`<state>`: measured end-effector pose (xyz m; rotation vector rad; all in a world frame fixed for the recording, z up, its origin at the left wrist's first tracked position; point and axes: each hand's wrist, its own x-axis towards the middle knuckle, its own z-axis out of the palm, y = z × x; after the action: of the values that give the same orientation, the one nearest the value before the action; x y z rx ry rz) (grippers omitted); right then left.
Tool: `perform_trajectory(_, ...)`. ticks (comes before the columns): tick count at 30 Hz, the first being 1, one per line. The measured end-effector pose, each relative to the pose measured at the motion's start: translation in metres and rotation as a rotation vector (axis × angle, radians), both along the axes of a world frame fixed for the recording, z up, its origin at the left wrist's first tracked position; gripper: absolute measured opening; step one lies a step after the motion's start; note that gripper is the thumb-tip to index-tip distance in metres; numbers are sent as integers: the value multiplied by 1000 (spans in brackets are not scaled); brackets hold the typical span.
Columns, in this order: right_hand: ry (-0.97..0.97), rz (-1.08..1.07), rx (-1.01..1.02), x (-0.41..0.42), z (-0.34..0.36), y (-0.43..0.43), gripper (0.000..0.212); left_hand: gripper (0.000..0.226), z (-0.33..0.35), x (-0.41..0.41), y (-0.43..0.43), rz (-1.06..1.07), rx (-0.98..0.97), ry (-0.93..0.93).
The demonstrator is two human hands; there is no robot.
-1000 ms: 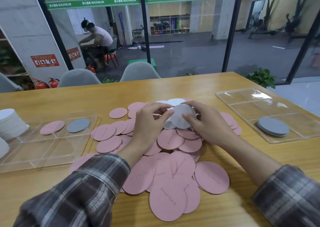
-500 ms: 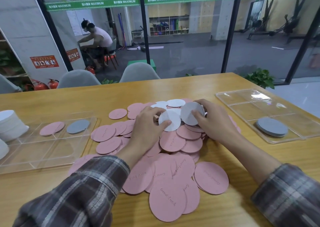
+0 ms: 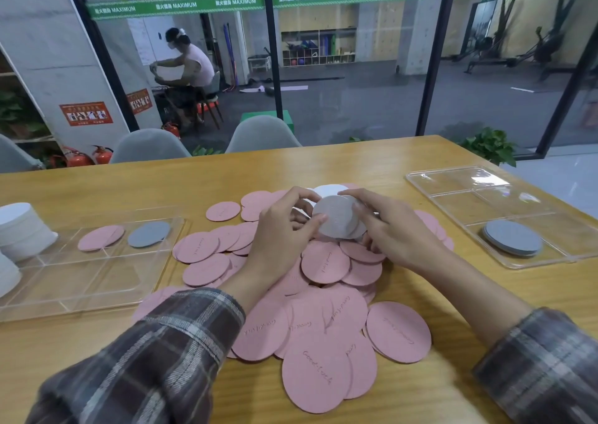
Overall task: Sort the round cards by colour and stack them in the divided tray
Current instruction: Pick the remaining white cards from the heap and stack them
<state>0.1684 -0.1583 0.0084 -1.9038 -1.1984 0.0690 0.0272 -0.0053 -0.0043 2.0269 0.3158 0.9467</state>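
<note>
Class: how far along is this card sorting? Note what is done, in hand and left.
Done: grey stack in right tray, pink and grey cards in left tray. In hand: left hand and right hand hold pale cards. Left: the big pink pile.

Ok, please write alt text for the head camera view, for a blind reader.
The left hand and right hand hold pale grey round cards over a pile of pink cards on a wooden table. The clear left tray holds a low pink stack and a low grey stack; the right tray holds a thicker grey stack.
</note>
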Motion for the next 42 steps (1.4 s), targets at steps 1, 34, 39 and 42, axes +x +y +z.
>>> perform_trajectory(1, 1, 3, 3, 0, 0, 0, 32, 21, -1, 0, 0, 12, 46, -4)
perform_trajectory(34, 21, -238, 9, 14, -7, -1, 37, 19, -14, 8, 8, 132, 370, 385)
perform_trajectory(39, 14, -256, 40, 13, -2, -2, 24, 34, -15, 6, 10, 120, 282, 249)
perform_trajectory(42, 14, -233, 48, 10, -1, -2, 25, 35, -14, 4, 9, 114, 295, 183)
